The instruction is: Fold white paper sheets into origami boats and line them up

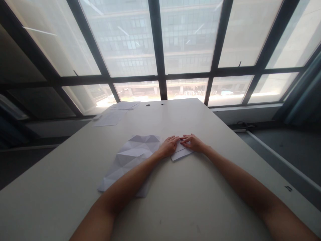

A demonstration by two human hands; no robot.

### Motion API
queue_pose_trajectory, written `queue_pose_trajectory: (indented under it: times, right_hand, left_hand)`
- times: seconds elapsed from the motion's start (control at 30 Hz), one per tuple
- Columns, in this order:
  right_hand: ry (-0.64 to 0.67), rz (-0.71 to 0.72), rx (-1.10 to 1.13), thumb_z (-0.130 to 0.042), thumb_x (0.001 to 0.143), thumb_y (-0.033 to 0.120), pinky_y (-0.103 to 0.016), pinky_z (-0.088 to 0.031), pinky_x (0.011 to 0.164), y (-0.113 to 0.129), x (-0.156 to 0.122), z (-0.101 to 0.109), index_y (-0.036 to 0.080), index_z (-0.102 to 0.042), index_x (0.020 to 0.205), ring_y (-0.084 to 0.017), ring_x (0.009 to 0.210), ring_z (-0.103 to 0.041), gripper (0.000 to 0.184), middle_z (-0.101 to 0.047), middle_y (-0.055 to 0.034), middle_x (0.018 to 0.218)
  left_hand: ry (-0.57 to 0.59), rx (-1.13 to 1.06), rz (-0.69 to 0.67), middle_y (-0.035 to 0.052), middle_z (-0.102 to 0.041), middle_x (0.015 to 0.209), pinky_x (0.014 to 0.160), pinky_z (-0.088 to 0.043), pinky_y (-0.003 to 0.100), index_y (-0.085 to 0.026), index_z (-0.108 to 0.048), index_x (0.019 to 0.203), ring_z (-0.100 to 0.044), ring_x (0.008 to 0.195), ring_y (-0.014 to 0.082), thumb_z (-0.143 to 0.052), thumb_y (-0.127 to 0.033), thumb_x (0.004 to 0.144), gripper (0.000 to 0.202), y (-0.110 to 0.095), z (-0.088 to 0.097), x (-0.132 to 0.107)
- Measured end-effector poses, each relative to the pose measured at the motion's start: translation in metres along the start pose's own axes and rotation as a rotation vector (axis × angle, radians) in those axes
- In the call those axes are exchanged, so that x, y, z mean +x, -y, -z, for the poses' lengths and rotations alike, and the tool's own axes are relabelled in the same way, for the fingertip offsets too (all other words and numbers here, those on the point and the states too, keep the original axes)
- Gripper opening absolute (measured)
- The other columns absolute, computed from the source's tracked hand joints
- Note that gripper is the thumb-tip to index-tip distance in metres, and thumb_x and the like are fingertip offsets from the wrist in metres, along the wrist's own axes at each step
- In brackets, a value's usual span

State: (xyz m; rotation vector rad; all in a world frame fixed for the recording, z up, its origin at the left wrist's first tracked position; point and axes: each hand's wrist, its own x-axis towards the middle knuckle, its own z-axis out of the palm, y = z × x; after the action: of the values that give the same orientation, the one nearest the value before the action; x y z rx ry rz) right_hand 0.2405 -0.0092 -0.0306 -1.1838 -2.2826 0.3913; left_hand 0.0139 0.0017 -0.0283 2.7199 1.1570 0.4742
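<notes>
A small folded sheet of white paper (182, 154) lies on the table under both hands. My left hand (169, 146) rests on its left side, fingers stretched out and laid flat toward its far edge. My right hand (192, 143) is at the right side, thumb and fingers pinched at the far part of the fold. The fingertips of the two hands almost meet there. A larger white sheet with a grid of zigzag creases (132, 151) spreads out to the left, partly covered by my left forearm.
More white sheets (109, 118) lie at the table's far left corner. Two small dark round spots, one a cable hole (147, 105), sit near the far edge of the white table (180, 207). Tall dark-framed windows (162, 50) stand behind it, with a curtain (301, 93) at right.
</notes>
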Motion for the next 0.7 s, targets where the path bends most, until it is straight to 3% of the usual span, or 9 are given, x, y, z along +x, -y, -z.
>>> queue_pose_trajectory:
  times: [0.3, 0.53, 0.7]
  right_hand:
    - [0.042, -0.021, -0.008, -0.063, 0.092, 0.03, -0.062, -0.02, 0.119, -0.0003, 0.0, 0.002, 0.034, -0.077, 0.107, -0.029, 0.137, -0.049, 0.021, -0.064, -0.003, 0.135]
    - [0.034, -0.009, -0.007, -0.065, 0.091, 0.027, -0.062, -0.024, 0.118, 0.0029, -0.0001, 0.0027, 0.034, -0.077, 0.109, -0.031, 0.136, -0.05, 0.022, -0.064, -0.0039, 0.135]
    - [0.029, -0.021, -0.029, -0.064, 0.092, 0.026, -0.062, -0.028, 0.116, 0.0055, -0.0003, 0.0034, 0.034, -0.077, 0.108, -0.031, 0.135, -0.051, 0.023, -0.065, -0.0044, 0.135]
  left_hand:
    - [-0.05, -0.043, -0.011, 0.0086, -0.064, 0.131, 0.114, -0.038, 0.034, -0.019, -0.056, 0.134, -0.055, 0.126, 0.0207, -0.047, -0.016, 0.093, 0.042, -0.0018, 0.0044, 0.001]
    - [0.109, 0.002, 0.006, 0.009, -0.039, 0.158, 0.122, -0.023, 0.047, -0.019, -0.037, 0.151, -0.03, 0.148, 0.0269, -0.042, -0.018, 0.093, 0.058, -0.0004, 0.0021, 0.0003]
    - [0.133, 0.003, 0.014, 0.0106, -0.038, 0.158, 0.122, -0.021, 0.049, -0.018, -0.033, 0.152, -0.028, 0.149, 0.0271, -0.04, -0.019, 0.093, 0.06, -0.0031, 0.0048, -0.0002]
